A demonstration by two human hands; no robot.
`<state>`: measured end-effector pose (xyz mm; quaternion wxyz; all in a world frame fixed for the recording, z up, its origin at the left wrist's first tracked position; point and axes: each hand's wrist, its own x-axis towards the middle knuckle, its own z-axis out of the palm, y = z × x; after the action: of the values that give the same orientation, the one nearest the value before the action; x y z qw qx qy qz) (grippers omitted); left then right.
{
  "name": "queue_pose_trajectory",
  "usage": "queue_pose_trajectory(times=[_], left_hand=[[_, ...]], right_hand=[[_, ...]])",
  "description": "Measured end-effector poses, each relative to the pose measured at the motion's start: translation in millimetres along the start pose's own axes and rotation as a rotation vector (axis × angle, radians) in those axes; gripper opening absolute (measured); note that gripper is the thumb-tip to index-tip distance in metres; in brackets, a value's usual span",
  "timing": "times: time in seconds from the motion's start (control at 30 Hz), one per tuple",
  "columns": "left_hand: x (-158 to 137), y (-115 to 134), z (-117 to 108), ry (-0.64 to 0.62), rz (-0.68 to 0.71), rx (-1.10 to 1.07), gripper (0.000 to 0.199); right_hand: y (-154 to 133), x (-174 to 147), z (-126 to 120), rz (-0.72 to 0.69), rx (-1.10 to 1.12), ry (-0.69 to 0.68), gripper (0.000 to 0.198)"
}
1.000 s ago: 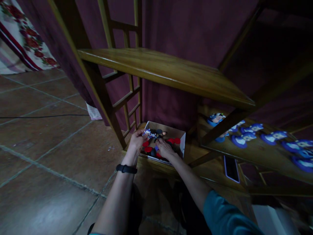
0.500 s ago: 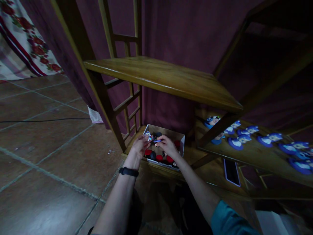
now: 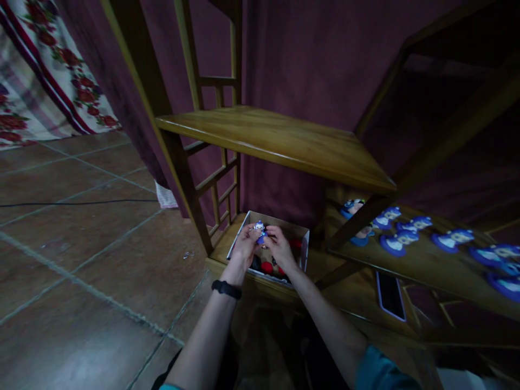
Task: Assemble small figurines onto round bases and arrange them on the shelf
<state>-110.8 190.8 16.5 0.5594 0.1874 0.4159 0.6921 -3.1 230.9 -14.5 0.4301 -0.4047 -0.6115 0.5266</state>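
Note:
Over an open cardboard box (image 3: pixel 280 221), my left hand (image 3: pixel 245 248) and my right hand (image 3: pixel 279 250) are close together. Between their fingers is a small blue-and-white figurine (image 3: pixel 259 226), held upright, with a blue round base (image 3: pixel 261 239) at its bottom. My left hand is closed around the figurine's left side. The fingers of my right hand pinch at the base from the other side. Inside the box lie several red and black pieces (image 3: pixel 267 267), partly hidden beneath my hands.
Several blue-and-white figurines (image 3: pixel 400 241) stand on a wooden shelf (image 3: pixel 433 271) at the right. A phone (image 3: pixel 390 295) lies below them. Above the box, a wooden shelf board (image 3: pixel 276 138) juts out. A cable (image 3: pixel 81 202) runs over the tiled floor (image 3: pixel 81 254) at the left.
The figurine in my left hand and the blue base in my right hand were side by side; now they are together, figurine upright on the base. My view has shifted slightly.

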Motion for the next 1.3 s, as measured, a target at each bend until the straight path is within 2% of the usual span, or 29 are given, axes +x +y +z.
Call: queue_pose_trajectory(times=[0.27,0.43,0.53,0.63,0.8,1.03,1.3], left_hand=[[12.4,-15.6,-1.5,-0.110,0.186,0.214,0.030],[13.5,-20.4,-1.7,-0.181,0.282,0.399,0.025],[10.5,-18.8,-1.2,-0.181,0.235,0.395,0.032],[7.3,-14.8,-1.8,-0.129,0.184,0.359,0.043],[2.9,-11.8,-1.4,-0.041,0.105,0.254,0.045],[-4.4,-8.5,5.7,-0.176,-0.051,0.052,0.055],[-3.3,-7.6,1.1,-0.114,-0.067,0.032,0.042]], right_hand=[[-12.9,7.2,-18.8,-0.036,-0.076,-0.010,0.035],[-14.8,14.2,-25.7,-0.060,-0.032,-0.106,0.032],[-16.2,15.6,-25.5,-0.021,0.054,-0.048,0.031],[-21.4,14.9,-26.1,0.058,0.178,0.026,0.035],[-29.3,12.1,-26.9,0.138,0.241,0.032,0.033],[-25.5,14.9,-26.0,0.077,0.183,0.035,0.031],[-18.5,17.8,-29.0,-0.082,0.029,0.007,0.029]])
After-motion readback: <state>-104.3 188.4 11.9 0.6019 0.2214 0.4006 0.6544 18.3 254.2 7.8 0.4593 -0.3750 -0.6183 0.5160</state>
